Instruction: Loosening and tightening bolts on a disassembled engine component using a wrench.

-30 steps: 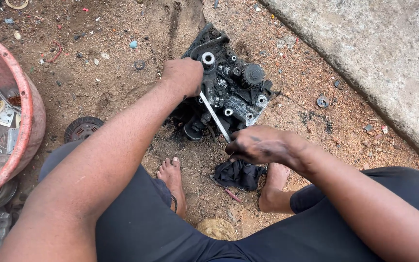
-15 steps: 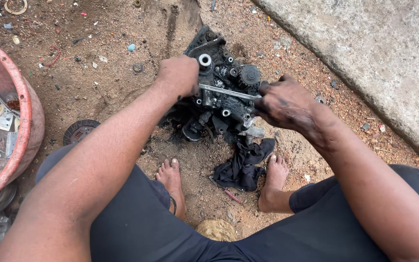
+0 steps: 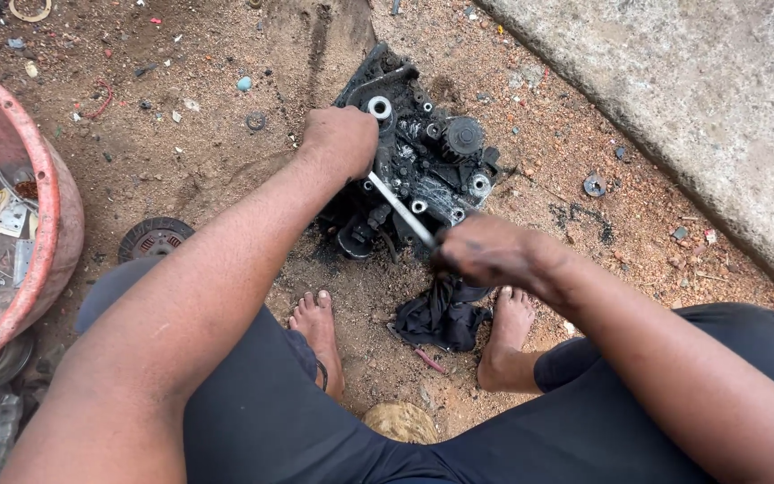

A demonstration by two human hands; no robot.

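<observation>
Head view: left hand (image 3: pixel 340 141) braces engine casing (image 3: pixel 423 161); right hand (image 3: pixel 485 254) fingers closed on wrench handle (image 3: pixel 402 210), mid-turn on fastener. Next swing needs a steady brace.

At the centre of the frame the engine casing (image 3: pixel 418 170) is black with oil, dotted with pale silver bolt heads. The wrench handle (image 3: pixel 401 210) crossing it is bright silver. Just below lies a black rag (image 3: pixel 442 315). The ground (image 3: pixel 208 125) is reddish-brown sand, speckled with small bits. At the left edge the basin (image 3: pixel 42 211) is faded red-pink. Lower left, the round disc (image 3: pixel 154 238) looks dark grey, perhaps rust-tinged. The trousers (image 3: pixel 270 412) are dark navy.
</observation>
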